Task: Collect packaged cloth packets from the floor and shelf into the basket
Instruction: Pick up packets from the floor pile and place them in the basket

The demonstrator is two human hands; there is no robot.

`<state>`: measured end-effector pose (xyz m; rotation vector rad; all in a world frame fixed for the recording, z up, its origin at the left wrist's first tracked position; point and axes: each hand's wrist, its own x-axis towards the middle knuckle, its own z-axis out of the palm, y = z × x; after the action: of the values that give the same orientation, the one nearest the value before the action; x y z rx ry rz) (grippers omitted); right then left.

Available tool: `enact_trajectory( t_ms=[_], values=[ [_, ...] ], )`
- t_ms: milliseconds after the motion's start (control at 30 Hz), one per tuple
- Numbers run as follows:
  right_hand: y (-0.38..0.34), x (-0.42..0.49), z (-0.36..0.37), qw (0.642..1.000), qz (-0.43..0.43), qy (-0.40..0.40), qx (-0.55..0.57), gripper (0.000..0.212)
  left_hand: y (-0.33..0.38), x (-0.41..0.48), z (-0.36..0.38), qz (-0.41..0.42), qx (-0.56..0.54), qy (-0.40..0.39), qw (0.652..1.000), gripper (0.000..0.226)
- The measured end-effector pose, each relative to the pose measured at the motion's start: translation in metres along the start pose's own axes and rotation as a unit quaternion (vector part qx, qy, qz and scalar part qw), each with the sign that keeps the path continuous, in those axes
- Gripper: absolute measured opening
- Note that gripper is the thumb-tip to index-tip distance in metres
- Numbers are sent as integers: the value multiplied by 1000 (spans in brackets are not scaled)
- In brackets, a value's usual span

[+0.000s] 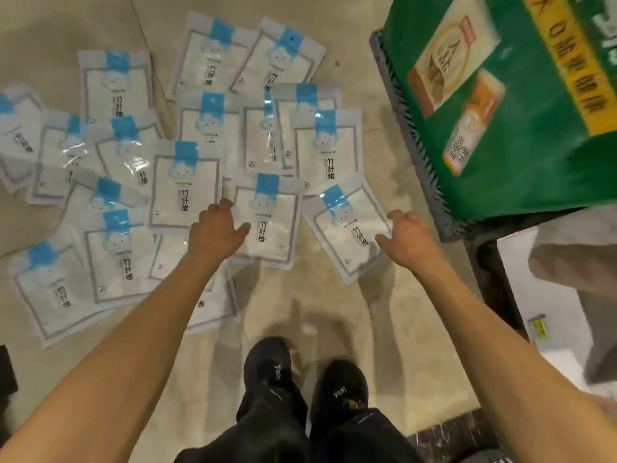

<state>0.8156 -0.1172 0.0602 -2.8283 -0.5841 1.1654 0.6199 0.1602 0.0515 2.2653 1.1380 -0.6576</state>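
While both hands hang loosely curled and empty, left hand (217, 228) should slip under the flat white blue-topped plastic packet (277, 235) at its fingertips, right hand (405, 233) the tilted matching packet (347, 228) by its thumb. The grey ribbed plastic basket (412, 142) sits just beyond those fingers.

A: What colours are the packets (263, 225)?
B: White, each with a bright blue tab at the top, a thin grey frame line and black characters down the middle.
A: And the floor (334, 312)?
B: Beige, mottled with paler patches.
A: The bag (534, 111)?
B: Green, with a yellow band carrying dark lettering, plus cream and orange picture panels. The basket (414, 135) is grey and ribbed.
A: The shoes (267, 365)?
B: Black with small white lettering. The trousers (267, 429) are black too.
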Motion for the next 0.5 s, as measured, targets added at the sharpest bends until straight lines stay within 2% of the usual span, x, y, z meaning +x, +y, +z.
enact_trajectory(
  t_ms=[267, 367, 500],
  values=[
    [14, 96, 72, 999, 2, 44, 5, 68, -32, 98, 68, -22, -15, 39, 999, 81],
    [21, 119, 84, 998, 21, 66, 10, 75, -36, 119, 82, -42, 2, 57, 997, 81],
    [22, 132, 97, 994, 44, 95, -6, 90, -36, 133, 94, -70, -12, 101, 992, 96]
  ],
)
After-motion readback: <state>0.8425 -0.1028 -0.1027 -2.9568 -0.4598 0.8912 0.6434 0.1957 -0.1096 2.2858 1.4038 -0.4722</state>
